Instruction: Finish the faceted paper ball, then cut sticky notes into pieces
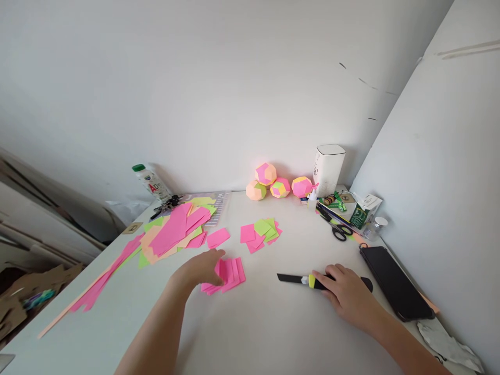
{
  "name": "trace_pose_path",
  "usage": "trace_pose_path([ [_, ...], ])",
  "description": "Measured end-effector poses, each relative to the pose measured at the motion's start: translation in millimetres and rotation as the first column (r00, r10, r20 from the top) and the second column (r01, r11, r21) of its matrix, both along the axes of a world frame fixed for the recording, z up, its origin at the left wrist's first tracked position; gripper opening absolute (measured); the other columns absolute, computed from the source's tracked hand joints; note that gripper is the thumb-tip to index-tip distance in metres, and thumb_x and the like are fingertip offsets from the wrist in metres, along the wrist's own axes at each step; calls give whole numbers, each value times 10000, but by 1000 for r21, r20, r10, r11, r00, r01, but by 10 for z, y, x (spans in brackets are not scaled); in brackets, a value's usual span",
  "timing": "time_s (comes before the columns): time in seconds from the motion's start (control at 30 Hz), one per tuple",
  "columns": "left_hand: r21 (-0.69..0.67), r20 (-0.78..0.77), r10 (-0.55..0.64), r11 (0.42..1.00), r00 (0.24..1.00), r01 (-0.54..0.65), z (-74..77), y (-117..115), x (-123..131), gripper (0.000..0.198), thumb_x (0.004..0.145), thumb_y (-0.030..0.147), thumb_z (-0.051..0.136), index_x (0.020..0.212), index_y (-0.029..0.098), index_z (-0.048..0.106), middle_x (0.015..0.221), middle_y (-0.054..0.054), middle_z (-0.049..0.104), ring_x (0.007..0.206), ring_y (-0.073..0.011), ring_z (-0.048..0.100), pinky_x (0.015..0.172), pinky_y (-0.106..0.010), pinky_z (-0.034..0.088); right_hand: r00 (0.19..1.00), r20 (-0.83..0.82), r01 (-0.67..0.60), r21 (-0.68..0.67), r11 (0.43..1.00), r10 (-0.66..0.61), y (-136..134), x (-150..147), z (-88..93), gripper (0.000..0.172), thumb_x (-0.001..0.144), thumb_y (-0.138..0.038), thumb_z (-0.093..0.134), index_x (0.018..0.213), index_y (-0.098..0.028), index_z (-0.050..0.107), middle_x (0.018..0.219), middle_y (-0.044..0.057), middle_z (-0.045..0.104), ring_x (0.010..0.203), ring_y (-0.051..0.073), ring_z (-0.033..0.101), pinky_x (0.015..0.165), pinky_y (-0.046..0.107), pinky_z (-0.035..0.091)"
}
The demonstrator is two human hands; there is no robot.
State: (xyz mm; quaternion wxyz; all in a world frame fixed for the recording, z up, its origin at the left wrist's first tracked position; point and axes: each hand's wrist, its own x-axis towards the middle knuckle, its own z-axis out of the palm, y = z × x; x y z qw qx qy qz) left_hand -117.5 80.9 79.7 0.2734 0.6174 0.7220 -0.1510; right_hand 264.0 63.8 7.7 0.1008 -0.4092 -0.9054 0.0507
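My left hand is curled around one side of a fanned pile of pink paper squares, some pressed up between thumb and fingers. My right hand grips a black and yellow utility knife lying flat on the table, its dark blade pointing left. Behind the pile, pink paper squares and green paper squares overlap in a small heap. A single pink piece lies left of that heap.
Large pink, peach and green sheets cover a cutting mat at left, beside a bottle. Paper balls and a white container stand by the wall. Scissors and a black phone-like slab lie right.
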Motion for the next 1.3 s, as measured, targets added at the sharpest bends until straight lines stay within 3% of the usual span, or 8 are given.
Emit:
trace_pose_path([
  [0.33,-48,-65,-48,998,997,45,-61,9,80,823,572,233,623,1367,184,414,1380,-172,426,1180,-341,524,708,-333,506,1000,16,-1,8,1000,1,9,14,-18,392,888,-140,475,1262,-191,584,954,107,609,837,238,562,704,390,494],
  [0.5,-37,-96,-71,997,993,68,-89,16,102,724,551,162,567,1268,186,474,1284,-159,464,1016,-286,601,587,-277,472,1000,-20,-18,36,999,19,19,25,-18,384,875,-143,493,1240,-202,597,932,94,613,817,231,566,687,365,487],
  [0.73,-11,-82,-13,1000,997,12,-59,17,53,814,556,167,577,1356,191,429,1383,-166,427,1089,-307,587,630,-284,491,999,-33,-8,55,998,9,16,29,-33,393,869,-137,497,1240,-220,596,928,86,610,817,228,570,682,352,478],
  [0.87,36,-20,22,999,1000,-21,40,-39,-34,793,641,258,557,1411,201,376,1425,-151,420,1076,-299,607,686,-306,512,1000,-21,-7,41,999,8,19,28,-32,392,872,-139,494,1243,-214,596,933,89,610,818,231,564,688,365,480],
  [1.1,203,275,-55,979,960,-2,135,-75,7,618,814,516,484,1346,205,439,1279,-97,561,1082,-237,603,808,-290,518,1000,-2,-13,34,999,13,19,26,-23,397,885,-136,470,1257,-198,593,944,101,609,826,236,561,696,383,487],
  [1.2,242,255,-94,970,962,30,137,-85,61,589,803,485,507,1326,217,464,1260,-89,573,1079,-249,599,817,-306,509,1000,-2,-10,23,1000,10,13,23,-8,411,876,-127,483,1266,-206,587,942,96,606,826,234,563,698,381,490],
  [1.3,142,172,-162,980,972,138,179,-170,118,540,737,409,578,1251,249,533,1197,-65,605,1033,-267,610,798,-327,493,1000,-8,-2,16,1000,3,8,17,17,419,867,-115,494,1260,-221,593,940,88,606,834,230,568,711,376,492],
])
